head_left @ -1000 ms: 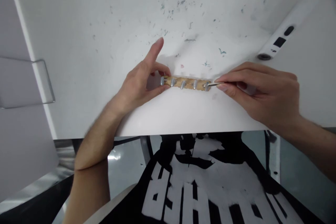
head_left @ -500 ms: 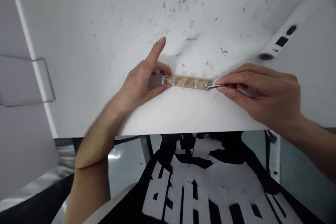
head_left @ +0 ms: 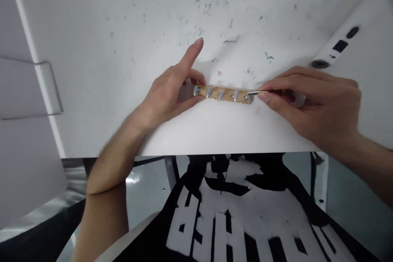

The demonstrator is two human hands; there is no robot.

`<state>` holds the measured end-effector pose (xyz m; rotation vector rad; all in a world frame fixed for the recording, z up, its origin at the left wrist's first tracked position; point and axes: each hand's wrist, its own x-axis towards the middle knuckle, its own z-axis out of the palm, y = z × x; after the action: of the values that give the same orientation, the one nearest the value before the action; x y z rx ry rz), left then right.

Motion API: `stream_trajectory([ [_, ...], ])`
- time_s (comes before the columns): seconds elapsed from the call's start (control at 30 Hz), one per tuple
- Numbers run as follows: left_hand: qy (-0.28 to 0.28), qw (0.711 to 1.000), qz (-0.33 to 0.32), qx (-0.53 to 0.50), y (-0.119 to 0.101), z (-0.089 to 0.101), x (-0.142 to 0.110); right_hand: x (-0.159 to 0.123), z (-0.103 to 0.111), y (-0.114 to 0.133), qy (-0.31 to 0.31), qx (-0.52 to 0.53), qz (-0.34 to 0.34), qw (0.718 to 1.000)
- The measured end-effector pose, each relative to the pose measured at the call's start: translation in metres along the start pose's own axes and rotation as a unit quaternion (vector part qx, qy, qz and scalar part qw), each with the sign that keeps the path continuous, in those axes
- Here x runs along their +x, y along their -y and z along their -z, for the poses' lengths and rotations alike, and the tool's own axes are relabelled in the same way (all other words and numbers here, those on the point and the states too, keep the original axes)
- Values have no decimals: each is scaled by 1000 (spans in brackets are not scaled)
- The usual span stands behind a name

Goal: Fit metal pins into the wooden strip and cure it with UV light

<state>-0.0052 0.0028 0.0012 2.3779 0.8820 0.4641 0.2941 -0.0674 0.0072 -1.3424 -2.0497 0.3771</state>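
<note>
A narrow tan strip (head_left: 228,93) lies across the white table, with several glossy silver-grey pieces (head_left: 220,95) shaped like false nails set along it. My left hand (head_left: 167,92) grips its left end between thumb and a finger, while the index finger points up and away. Pinched in my right hand (head_left: 319,102) is a thin metal tool (head_left: 256,93); its exact kind cannot be made out. The tool's tip is at the rightmost silver-grey piece (head_left: 248,99), and whether it touches is too small to tell.
A long white device (head_left: 337,47) with a dark display and button lies at the upper right. Green and grey smears mark the white table (head_left: 92,69). A clear, thin-edged panel (head_left: 49,88) overhangs the left edge. The table's front edge runs close to my torso.
The tool's tip has risen from the lower part of the rightmost piece to its upper part. Table, strip and hands sit slightly further right and higher in view.
</note>
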Motion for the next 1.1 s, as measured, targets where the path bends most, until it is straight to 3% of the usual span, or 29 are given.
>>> stream_trajectory([
  [0.17,-14,999,-37,-18,1,-1,1,-6,6,0,11,22,32,999],
  [0.27,-8,1000,-26,-12,2,-2,1,-8,7,-1,16,30,38,999],
  [0.57,-5,1000,-9,-10,-1,-1,0,-5,3,-6,-5,11,-41,999],
  [0.77,-11,999,-39,-8,3,-1,1,-8,7,-5,10,17,7,1000],
  [0.93,-13,998,-54,-17,2,-3,3,-2,2,-3,-19,15,61,998],
  [1.1,-7,999,-35,-11,2,-4,5,11,-6,0,-35,12,43,998],
])
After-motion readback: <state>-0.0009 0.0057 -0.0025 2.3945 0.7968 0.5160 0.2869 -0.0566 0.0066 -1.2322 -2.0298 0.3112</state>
